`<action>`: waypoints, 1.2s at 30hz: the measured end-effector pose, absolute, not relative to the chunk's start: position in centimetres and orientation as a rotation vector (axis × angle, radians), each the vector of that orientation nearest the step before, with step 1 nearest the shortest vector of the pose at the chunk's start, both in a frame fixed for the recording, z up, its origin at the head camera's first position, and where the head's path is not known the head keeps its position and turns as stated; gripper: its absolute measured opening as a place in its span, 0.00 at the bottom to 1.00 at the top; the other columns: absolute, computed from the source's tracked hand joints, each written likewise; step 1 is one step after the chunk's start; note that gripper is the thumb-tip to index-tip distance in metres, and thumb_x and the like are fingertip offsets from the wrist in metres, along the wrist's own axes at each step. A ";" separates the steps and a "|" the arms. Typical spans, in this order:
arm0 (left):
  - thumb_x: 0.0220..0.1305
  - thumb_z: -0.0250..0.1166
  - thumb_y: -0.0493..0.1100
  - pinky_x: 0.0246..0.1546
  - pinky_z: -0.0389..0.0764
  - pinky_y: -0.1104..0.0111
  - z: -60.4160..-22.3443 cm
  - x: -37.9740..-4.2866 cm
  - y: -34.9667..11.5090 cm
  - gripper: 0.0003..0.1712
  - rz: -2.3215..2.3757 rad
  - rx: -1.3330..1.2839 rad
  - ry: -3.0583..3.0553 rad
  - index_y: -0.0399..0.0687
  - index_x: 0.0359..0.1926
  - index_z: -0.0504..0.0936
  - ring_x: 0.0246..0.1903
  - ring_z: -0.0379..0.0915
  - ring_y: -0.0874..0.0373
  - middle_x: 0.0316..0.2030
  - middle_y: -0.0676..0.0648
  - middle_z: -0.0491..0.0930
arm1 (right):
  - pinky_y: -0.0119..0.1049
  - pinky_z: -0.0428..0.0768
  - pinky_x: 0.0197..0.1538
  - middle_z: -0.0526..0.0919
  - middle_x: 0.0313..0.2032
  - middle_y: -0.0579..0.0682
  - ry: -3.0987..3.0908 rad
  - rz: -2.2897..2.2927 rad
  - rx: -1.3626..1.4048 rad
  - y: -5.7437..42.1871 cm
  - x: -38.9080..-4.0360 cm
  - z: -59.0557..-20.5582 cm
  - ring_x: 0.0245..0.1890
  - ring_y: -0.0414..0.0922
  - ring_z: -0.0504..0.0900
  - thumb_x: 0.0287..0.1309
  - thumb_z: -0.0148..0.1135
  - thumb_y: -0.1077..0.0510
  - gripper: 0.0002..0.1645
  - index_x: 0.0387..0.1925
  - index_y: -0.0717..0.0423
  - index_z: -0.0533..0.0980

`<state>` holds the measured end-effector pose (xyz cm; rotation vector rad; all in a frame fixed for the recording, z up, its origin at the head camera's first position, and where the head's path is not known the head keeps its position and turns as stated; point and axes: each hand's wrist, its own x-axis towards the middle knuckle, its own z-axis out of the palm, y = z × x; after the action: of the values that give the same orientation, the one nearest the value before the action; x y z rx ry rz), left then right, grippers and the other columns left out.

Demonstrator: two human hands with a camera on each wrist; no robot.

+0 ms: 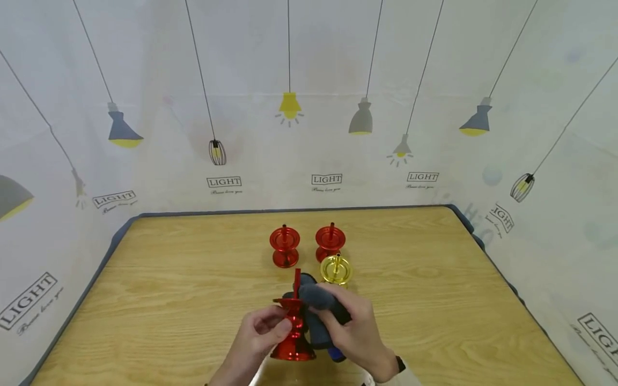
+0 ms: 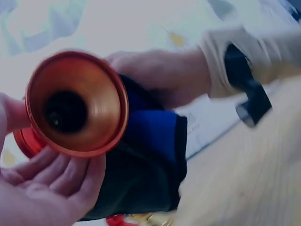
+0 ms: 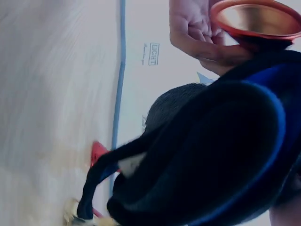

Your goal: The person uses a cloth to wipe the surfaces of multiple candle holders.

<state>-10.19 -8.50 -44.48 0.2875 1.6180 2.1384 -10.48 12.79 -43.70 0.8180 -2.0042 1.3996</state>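
My left hand grips a shiny red candle holder by its stem, thumb across the front. In the left wrist view its hollow flared base faces the camera. My right hand holds a dark blue-grey cloth, bunched and folded, against the right side of the candle holder near its spike and dish. A brighter blue face of the cloth shows in the left wrist view. Seen from the right wrist, the cloth's folds hide most of my right hand.
Behind my hands on the wooden table stand two red candle holders and a gold one, the gold one nearest my right hand. A white curtain printed with lamps encloses the table's back and sides.
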 end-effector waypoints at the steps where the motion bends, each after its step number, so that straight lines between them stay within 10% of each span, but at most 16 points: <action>1: 0.75 0.59 0.42 0.48 0.82 0.70 -44.6 -10.3 -8.7 0.12 2.150 0.326 1.502 0.43 0.52 0.83 0.41 0.82 0.65 0.39 0.56 0.87 | 0.30 0.84 0.51 0.88 0.42 0.58 -1.999 1.437 0.800 12.7 -10.4 -43.8 0.43 0.44 0.88 0.52 0.72 0.74 0.23 0.51 0.60 0.81; 10: 0.81 0.45 0.43 0.59 0.80 0.64 -45.3 -10.7 -9.4 0.19 2.091 0.454 0.983 0.52 0.55 0.83 0.52 0.82 0.62 0.49 0.52 0.87 | 0.33 0.85 0.49 0.88 0.45 0.59 -2.011 1.638 0.626 12.1 -9.8 -44.4 0.45 0.42 0.87 0.56 0.69 0.73 0.21 0.52 0.61 0.81; 22: 0.64 0.72 0.51 0.44 0.83 0.69 -43.0 -9.6 -6.9 0.23 1.904 0.126 2.191 0.39 0.52 0.84 0.39 0.83 0.57 0.41 0.45 0.86 | 0.30 0.80 0.59 0.87 0.44 0.54 -1.978 0.998 0.865 12.3 -10.2 -43.1 0.43 0.49 0.87 0.73 0.56 0.54 0.15 0.49 0.61 0.80; 30: 0.74 0.61 0.44 0.48 0.83 0.67 -43.9 -10.3 -8.2 0.26 2.051 0.261 1.704 0.26 0.61 0.76 0.43 0.83 0.60 0.43 0.49 0.88 | 0.29 0.80 0.58 0.87 0.43 0.58 -1.939 1.256 0.820 12.3 -10.5 -44.1 0.44 0.48 0.88 0.59 0.69 0.69 0.17 0.51 0.61 0.80; 36: 0.80 0.50 0.49 0.61 0.78 0.64 -45.0 -10.7 -8.9 0.20 2.108 0.295 1.051 0.48 0.61 0.78 0.50 0.82 0.61 0.48 0.52 0.87 | 0.31 0.84 0.50 0.88 0.44 0.59 -1.983 1.530 0.693 11.9 -10.9 -44.6 0.45 0.42 0.88 0.54 0.70 0.74 0.22 0.51 0.61 0.80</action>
<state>-10.70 -8.95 -44.97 0.2948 1.0506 2.1079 -10.89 11.91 -44.61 0.6928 -1.9831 1.5303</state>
